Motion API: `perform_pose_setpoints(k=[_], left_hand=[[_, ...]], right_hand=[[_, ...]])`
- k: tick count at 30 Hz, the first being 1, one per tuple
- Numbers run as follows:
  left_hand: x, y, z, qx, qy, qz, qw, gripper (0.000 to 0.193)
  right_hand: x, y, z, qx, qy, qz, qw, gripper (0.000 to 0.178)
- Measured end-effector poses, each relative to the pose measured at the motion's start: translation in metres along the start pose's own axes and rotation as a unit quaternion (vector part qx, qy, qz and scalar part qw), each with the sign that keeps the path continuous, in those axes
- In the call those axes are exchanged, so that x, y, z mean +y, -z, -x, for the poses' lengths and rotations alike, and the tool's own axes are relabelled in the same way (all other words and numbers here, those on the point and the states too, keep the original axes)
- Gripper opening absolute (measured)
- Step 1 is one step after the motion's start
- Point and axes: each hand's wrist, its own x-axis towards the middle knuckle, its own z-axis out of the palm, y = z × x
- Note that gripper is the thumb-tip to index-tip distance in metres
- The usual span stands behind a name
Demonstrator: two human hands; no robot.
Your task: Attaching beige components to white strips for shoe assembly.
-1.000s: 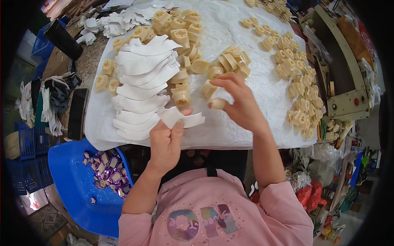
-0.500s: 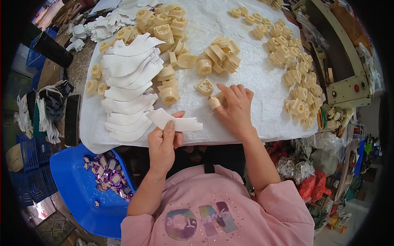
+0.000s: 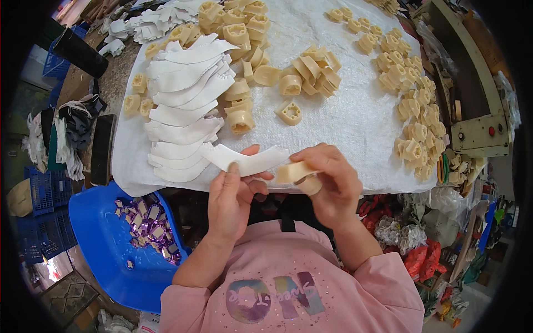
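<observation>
My left hand [image 3: 229,191] is closed on a curved white strip [image 3: 260,162], pinched between thumb and fingers, its free end reaching right. Close by that end, my right hand [image 3: 337,187] grips a beige plastic shoe heel [image 3: 294,172], raised at the near edge of the table. A pale wrap [image 3: 310,185] covers the right thumb's tip. One loose heel [image 3: 289,112] lies beyond my hands, in front of a heap of more heels [image 3: 318,72]. Left of them, overlapping white strips [image 3: 180,130] form a fanned stack.
A white woven sheet [image 3: 355,133] covers the table. Beige heels [image 3: 412,149] run down its right side; others [image 3: 237,34] pile up at the back. At the left are a phone [image 3: 103,149], a black cylinder [image 3: 80,53] and a blue tub [image 3: 102,250] with shiny purple pieces.
My right hand has picked up a heel from the sheet and drawn it nearer to me. The white strip in my left hand has moved slightly right and up, toward the heel.
</observation>
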Motion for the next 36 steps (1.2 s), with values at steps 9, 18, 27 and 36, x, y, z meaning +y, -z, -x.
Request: perform_pose_setpoints(k=[9, 18, 27, 36], left_hand=[[0.000, -0.021, 0.014, 0.019, -0.043, -0.056, 0.997, 0.043], [-0.001, -0.028, 0.016, 0.021, -0.056, -0.088, 0.994, 0.041], [-0.002, -0.024, 0.015, 0.032, -0.120, -0.221, 0.967, 0.041], [0.017, -0.013, 0.014, 0.052, -0.233, -0.367, 0.899, 0.030]], right_hand=[[0.015, -0.029, 0.006, 0.024, 0.141, 0.017, 0.990, 0.049], [0.020, -0.027, 0.008, 0.025, 0.144, 0.028, 0.989, 0.054], [0.026, -0.026, 0.007, 0.018, 0.193, 0.172, 0.966, 0.049], [0.012, -0.018, 0.002, 0.008, 0.174, 0.216, 0.961, 0.040]])
